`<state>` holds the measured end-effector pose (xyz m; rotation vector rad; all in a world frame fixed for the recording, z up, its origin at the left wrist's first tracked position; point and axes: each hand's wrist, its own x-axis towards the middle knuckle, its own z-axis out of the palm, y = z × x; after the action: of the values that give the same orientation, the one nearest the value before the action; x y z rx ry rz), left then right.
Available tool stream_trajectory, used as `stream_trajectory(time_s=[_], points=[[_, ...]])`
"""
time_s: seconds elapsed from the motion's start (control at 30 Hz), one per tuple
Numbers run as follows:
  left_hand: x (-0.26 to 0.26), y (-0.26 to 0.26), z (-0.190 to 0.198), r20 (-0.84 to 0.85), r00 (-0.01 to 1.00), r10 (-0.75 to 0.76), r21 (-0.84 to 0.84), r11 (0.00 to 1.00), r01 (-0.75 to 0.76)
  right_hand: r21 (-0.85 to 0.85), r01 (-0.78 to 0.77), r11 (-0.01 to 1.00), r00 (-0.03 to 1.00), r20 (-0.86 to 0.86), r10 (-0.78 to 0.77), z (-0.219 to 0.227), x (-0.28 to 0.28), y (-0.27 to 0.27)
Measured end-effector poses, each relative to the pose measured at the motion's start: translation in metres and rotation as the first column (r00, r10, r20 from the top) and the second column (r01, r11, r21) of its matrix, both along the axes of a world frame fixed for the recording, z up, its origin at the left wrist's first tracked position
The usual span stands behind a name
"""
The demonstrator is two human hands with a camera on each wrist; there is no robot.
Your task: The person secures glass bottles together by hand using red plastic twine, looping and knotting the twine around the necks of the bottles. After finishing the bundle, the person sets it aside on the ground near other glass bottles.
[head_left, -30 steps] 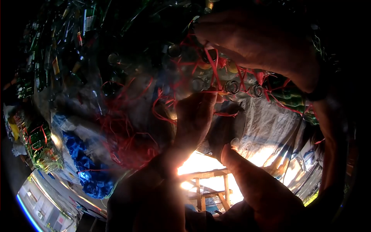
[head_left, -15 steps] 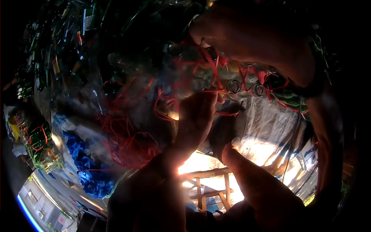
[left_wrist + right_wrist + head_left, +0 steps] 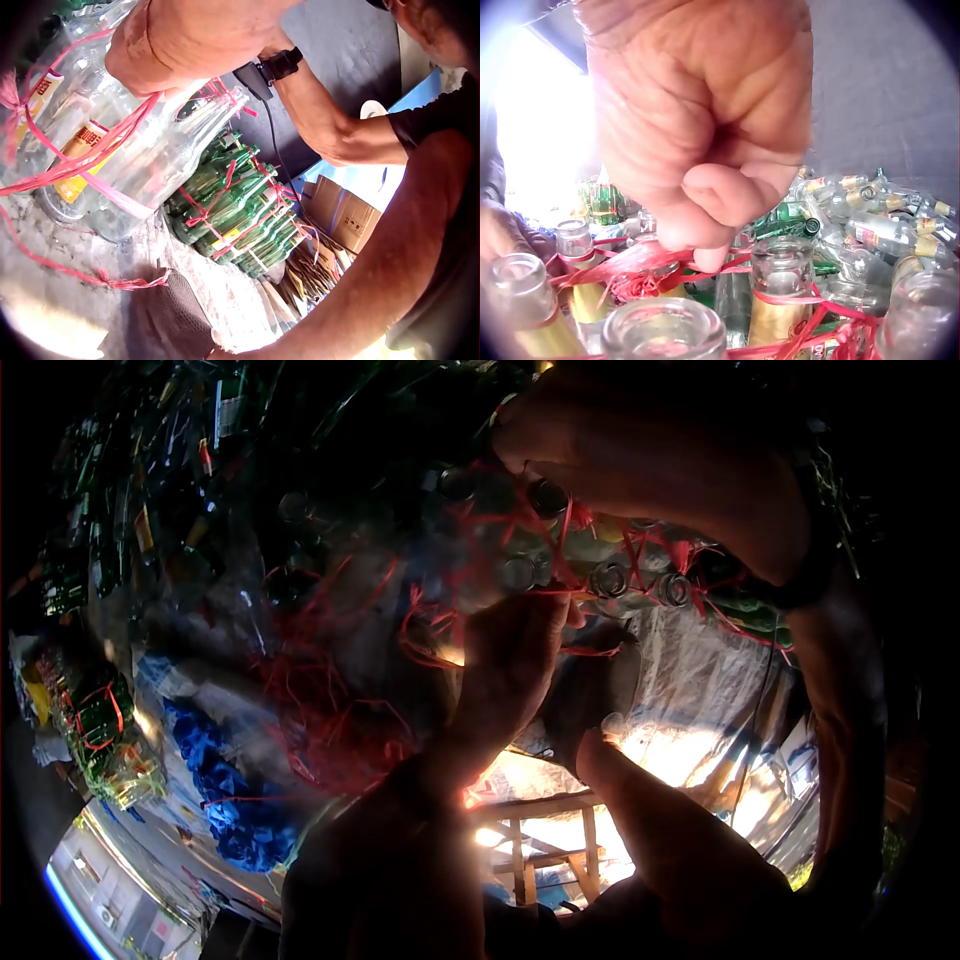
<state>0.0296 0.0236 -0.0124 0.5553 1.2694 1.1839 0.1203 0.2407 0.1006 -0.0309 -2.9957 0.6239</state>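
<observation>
- Above the clear bottles (image 3: 781, 311), I could see both hands at work on the red twine (image 3: 622, 264).
- From the left wrist view, I made out the left hand (image 3: 187, 41) with its fingers curled in, grasping the twine, which ran out from under it and down across the bottles' labelled sides.
- Over the bottle mouths, I saw the right hand (image 3: 712, 127) clenched, its fingertips pinching the twine. My head view was too dark there to show me those fingertips clearly.
- Around the necks and sides, the twine criss-crossed the clear bottles; a knotted length of it trailed beside them, near a shoe (image 3: 176, 307) and a bent leg (image 3: 360, 262).
- On the right wrist, I noted a black strap (image 3: 286, 65).
- Just past the clear bottles, I had green bottles (image 3: 232, 214) in a bundle bound with red strands, and a carton (image 3: 341, 214) behind them.
- Farther back in the right wrist view, a pile (image 3: 889, 217) of loose bottles lay before a grey sheet (image 3: 885, 90).
- Below the hands in my head view stood a wooden frame (image 3: 590, 840) against bright light, with blue plastic (image 3: 235, 810) well off to the left.
</observation>
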Motion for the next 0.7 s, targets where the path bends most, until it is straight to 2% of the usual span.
stream_trajectory(time_s=[0.03, 0.17, 0.23, 0.27, 0.3, 0.33, 0.37, 0.4, 0.43, 0.5, 0.57, 0.63, 0.7], points=[[-0.001, 0.000, 0.000, 0.000, 1.000, 0.001, -0.002, 1.000, -0.001, -0.037, -0.007, 0.999, 0.987, 0.158, 0.012, 0.003, 0.000, 0.002], [-0.003, -0.002, 0.001, -0.053, 0.998, -0.030, 0.023, 0.999, 0.031, 0.053, 0.084, 0.995, 0.985, 0.146, -0.091, -0.012, 0.002, -0.005], [-0.003, -0.003, -0.003, -0.058, 0.998, -0.036, 0.024, 0.999, 0.038, 0.151, 0.113, 0.982, 0.968, 0.205, -0.143, -0.012, 0.005, -0.008], [-0.002, -0.005, -0.009, -0.056, 0.998, 0.001, 0.085, 0.996, 0.004, 0.150, 0.110, 0.982, 0.968, 0.207, -0.140, -0.021, 0.012, -0.006], [-0.001, -0.006, -0.011, -0.052, 0.998, 0.037, 0.145, 0.989, -0.029, 0.043, 0.117, 0.992, 0.991, -0.071, -0.113, -0.034, 0.021, -0.004], [-0.003, -0.006, -0.011, -0.052, 0.998, 0.040, 0.147, 0.989, -0.032, -0.060, 0.091, 0.994, 0.933, -0.344, -0.107, -0.044, 0.030, 0.000], [-0.005, -0.006, -0.008, -0.066, 0.997, 0.028, 0.142, 0.990, -0.019, -0.060, 0.090, 0.994, 0.933, -0.343, -0.106, -0.043, 0.030, -0.003], [-0.007, -0.006, -0.005, -0.080, 0.997, 0.014, 0.136, 0.991, -0.003, 0.158, 0.166, 0.973, 0.970, -0.202, -0.132, -0.041, 0.031, -0.008], [-0.009, -0.006, -0.002, -0.079, 0.997, 0.015, 0.137, 0.991, -0.004, 0.379, 0.198, 0.904, 0.980, -0.067, -0.187, -0.040, 0.031, -0.010], [-0.012, -0.007, 0.004, -0.067, 0.997, -0.048, 0.036, 0.998, 0.051, 0.388, 0.188, 0.902, 0.982, -0.089, -0.166, -0.051, 0.035, -0.007], [-0.015, -0.008, 0.004, -0.067, 0.996, -0.055, 0.016, 0.998, 0.057, 0.392, 0.181, 0.902, 0.983, -0.109, -0.149, -0.048, 0.032, -0.010], [-0.017, -0.009, 0.005, -0.067, 0.996, -0.065, -0.006, 0.998, 0.065, 0.091, 0.272, 0.958, 0.957, 0.077, -0.279, -0.030, 0.026, -0.018], [-0.017, -0.009, 0.006, -0.061, 0.997, -0.048, 0.002, 0.999, 0.048, 0.150, 0.275, 0.950, 0.958, 0.038, -0.284, -0.035, 0.030, -0.022]])
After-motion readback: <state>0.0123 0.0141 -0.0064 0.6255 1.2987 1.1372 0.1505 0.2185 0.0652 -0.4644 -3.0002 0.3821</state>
